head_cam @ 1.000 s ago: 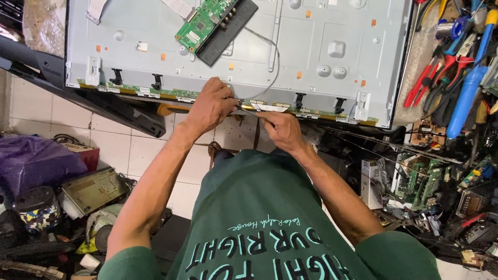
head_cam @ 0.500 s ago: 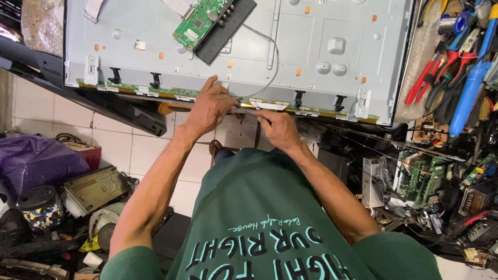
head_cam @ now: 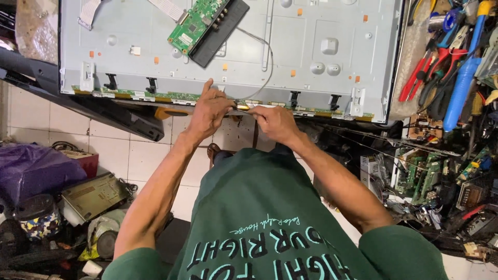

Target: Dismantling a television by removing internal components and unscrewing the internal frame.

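A large grey metal panel back point(head_cam: 290, 52) lies in front of me, with a green circuit board point(head_cam: 194, 23) and a black cover tilted on top. A narrow green circuit strip point(head_cam: 155, 96) runs along its near edge. My left hand point(head_cam: 207, 111) rests on that edge at the middle, fingers pinching at the strip. My right hand point(head_cam: 275, 122) is right beside it, fingers closed on a thin flat piece at the same spot. What exactly the fingers hold is too small to tell.
Pliers and screwdrivers with red and blue handles point(head_cam: 451, 67) lie at the right. Loose circuit boards point(head_cam: 420, 176) pile below them. A purple bag point(head_cam: 31, 171) and a flat metal box point(head_cam: 93, 194) sit on the tiled floor at left. A black frame point(head_cam: 104, 111) leans under the panel.
Both hands have stayed at the middle of the panel's near edge; the right hand has shifted slightly toward the left hand. The view has drifted a little.
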